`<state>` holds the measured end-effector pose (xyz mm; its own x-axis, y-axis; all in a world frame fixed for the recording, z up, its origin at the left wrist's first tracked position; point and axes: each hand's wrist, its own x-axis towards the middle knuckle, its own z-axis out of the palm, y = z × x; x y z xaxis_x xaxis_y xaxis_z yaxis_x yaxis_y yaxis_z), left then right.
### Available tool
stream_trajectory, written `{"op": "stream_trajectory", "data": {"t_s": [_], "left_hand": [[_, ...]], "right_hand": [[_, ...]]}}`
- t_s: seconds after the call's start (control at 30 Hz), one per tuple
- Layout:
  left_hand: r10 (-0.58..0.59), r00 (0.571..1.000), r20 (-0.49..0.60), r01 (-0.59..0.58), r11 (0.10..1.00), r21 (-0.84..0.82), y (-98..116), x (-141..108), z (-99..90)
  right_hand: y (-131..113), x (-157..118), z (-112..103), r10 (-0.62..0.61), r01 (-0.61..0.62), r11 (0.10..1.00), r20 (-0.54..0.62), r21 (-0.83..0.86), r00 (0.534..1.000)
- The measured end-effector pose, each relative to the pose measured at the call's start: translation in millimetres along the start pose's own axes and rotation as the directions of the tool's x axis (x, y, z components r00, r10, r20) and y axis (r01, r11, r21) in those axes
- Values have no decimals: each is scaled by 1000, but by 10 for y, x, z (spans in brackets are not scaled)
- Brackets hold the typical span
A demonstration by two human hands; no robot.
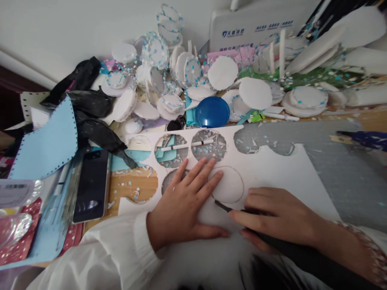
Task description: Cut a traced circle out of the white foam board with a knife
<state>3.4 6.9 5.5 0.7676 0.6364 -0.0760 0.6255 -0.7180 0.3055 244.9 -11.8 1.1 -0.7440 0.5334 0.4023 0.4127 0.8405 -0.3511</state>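
Note:
My left hand (187, 205) lies flat with fingers spread on a white foam sheet (272, 173). Several round holes run through the sheet, and my fingertips reach between them. Just right of my fingers, a circle outline (228, 184) is marked on the sheet. My right hand (272, 217) is closed around a slim black craft knife (223, 206). Its tip touches the sheet at the lower left of the outline. The knife's back end runs toward the lower right. Dark hair hides part of the sheet's near side.
A grey cutting mat (347, 161) lies beneath the sheet. White discs (223, 72), some with blue beads, are heaped along the wall beside a blue round lid (212, 112). At left are a phone (91, 185), black plastic (90, 102) and blue card (48, 141). A blue-handled tool (369, 139) lies right.

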Motion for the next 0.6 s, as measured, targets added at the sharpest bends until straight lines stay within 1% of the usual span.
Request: {"op": "stream_trajectory", "data": {"t_s": [0.1,0.23,0.33,0.43,0.53,0.6], "left_hand": [[1,1000,0,-1,1000,-2,-5,2,2],[-1,1000,-3,1,1000,-7,-12,-1,1],[-4,1000,2,4,1000,-16,-17,-4,-4],[-8,1000,5,8,1000,-20,-20,-5,-7],[-15,1000,9,15,1000,-23,-21,-7,-6],[-18,1000,11,19,1000,-25,-23,-9,-5]], "right_hand": [[-9,22,-10,24,-24,998,-12,56,1000],[-34,33,-44,96,-101,980,37,170,995],[-36,32,-82,158,-170,949,66,265,985],[-18,25,-115,190,-211,918,94,335,977],[11,4,-134,204,-217,892,74,397,976],[31,-10,-146,211,-205,882,35,425,977]]}}
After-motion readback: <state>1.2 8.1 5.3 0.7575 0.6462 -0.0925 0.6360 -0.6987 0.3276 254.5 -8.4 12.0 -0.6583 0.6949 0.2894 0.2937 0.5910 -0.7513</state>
